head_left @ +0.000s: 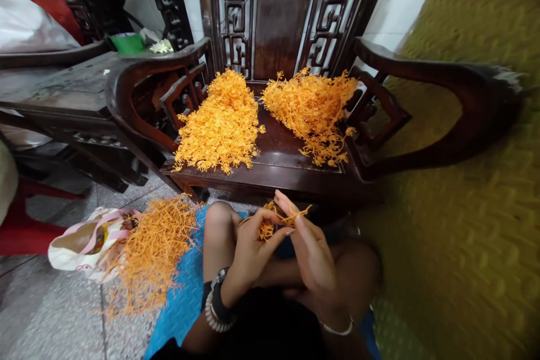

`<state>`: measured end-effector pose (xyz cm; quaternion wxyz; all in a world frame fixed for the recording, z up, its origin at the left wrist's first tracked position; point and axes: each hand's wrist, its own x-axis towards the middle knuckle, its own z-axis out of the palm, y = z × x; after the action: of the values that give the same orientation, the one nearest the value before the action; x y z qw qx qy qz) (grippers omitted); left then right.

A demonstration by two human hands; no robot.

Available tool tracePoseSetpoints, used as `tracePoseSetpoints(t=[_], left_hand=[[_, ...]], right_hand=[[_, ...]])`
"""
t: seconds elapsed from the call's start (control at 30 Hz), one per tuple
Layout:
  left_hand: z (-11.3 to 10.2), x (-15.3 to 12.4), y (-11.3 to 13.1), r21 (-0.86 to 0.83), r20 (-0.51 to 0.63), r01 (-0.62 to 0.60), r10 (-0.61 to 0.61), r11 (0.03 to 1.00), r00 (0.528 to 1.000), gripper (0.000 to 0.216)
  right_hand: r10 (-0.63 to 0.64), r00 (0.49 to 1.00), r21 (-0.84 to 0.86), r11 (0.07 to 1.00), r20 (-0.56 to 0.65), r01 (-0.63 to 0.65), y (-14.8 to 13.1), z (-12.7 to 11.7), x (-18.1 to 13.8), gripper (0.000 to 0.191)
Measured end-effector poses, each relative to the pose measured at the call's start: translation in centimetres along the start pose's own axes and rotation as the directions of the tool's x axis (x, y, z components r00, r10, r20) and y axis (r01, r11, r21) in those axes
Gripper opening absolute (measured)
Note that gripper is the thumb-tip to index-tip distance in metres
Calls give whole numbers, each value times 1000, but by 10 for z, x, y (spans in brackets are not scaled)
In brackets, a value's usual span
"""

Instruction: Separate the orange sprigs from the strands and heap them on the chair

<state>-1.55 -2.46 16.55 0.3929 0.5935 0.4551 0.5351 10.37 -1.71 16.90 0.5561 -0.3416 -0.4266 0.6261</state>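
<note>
In front of my crossed legs, my left hand [248,244] is curled with thumb and fingers closed round a small bunch of orange plastic-looking pieces [266,229]. Facing it, my right hand [312,247] has its fingers held long and close together, with a thin branching orange stem [291,217] pinched at them. The two thumbs nearly meet. Part of what lies between the palms is hidden by the fingers. On the wooden chair seat ahead are a dense pile of orange flower-like pieces [219,129] and a looser pile of orange stemmed pieces [312,104].
Thin orange stems [156,247] heap on the floor at left, against a white bag [71,247] with pink handles. Blue matting [172,298] lies under me. The dark carved chair [291,177] has curved arms. A side table [71,87] holds a green bowl [127,43].
</note>
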Motion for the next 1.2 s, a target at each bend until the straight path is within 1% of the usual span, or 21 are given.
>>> tracePoseSetpoints(t=[0.1, 0.13, 0.23, 0.43, 0.53, 0.6, 0.63, 0.7, 0.8, 0.87, 0.9, 0.97, 1.03, 1.07, 1.13, 1.2], left_hand=[[0, 1, 7, 190, 4, -114, 115, 975, 993, 6], [0, 1, 8, 228, 9, -131, 133, 965, 991, 8], [0, 0, 3, 246, 29, -122, 119, 962, 993, 19], [4, -3, -9, 184, 88, -37, 21, 982, 996, 16], [8, -3, -13, 148, 100, 12, -27, 989, 995, 15], [10, -3, -16, 119, 77, 64, -73, 991, 994, 15], [9, -2, -18, 86, 61, 83, -88, 993, 994, 17], [7, -1, -20, -26, 44, 107, -106, 994, 993, 25], [0, 0, -19, -187, 70, 133, -122, 973, 990, 33], [-4, 1, -17, -255, 128, 181, -152, 950, 980, 37], [-5, 1, -16, -300, 152, 214, -175, 930, 973, 39], [-7, 1, -15, -388, 158, 280, -236, 878, 959, 40], [-8, 1, -15, -446, 111, 309, -291, 840, 950, 39], [-8, 1, -16, -455, 87, 309, -303, 835, 949, 38], [-10, 1, -19, -429, 81, 291, -284, 855, 955, 38], [-12, 2, -20, -336, 93, 246, -228, 909, 969, 40]], right_hand=[[31, 999, 34, 999, 15, -31, 3, 4, -2, 32], [40, 999, 37, 998, 30, -41, 4, 5, -2, 33], [67, 994, -12, 998, 87, -66, 7, 3, -5, 40], [134, 983, -233, 967, 127, -102, 2, -1, -11, 62], [132, 986, -341, 936, 104, -89, 0, -1, -12, 64], [108, 989, -370, 927, 103, -62, -1, -2, -11, 58], [86, 990, -381, 924, 115, -36, -1, -2, -10, 53], [10, 990, -398, 916, 138, 46, -2, -4, -7, 38], [-119, 981, -442, 880, 152, 176, -4, -6, -2, 20], [-153, 979, -481, 853, 138, 201, -5, -7, 0, 15], [-142, 982, -493, 850, 122, 184, -5, -8, 1, 15], [-66, 992, -493, 863, 112, 113, -6, -8, 1, 18], [39, 985, -498, 866, 169, 51, -8, -7, 2, 21], [76, 975, -512, 858, 207, 42, -9, -7, 2, 22], [97, 965, -551, 833, 243, 55, -10, -7, 3, 25], [70, 973, -577, 814, 221, 73, -10, -9, 4, 27]])
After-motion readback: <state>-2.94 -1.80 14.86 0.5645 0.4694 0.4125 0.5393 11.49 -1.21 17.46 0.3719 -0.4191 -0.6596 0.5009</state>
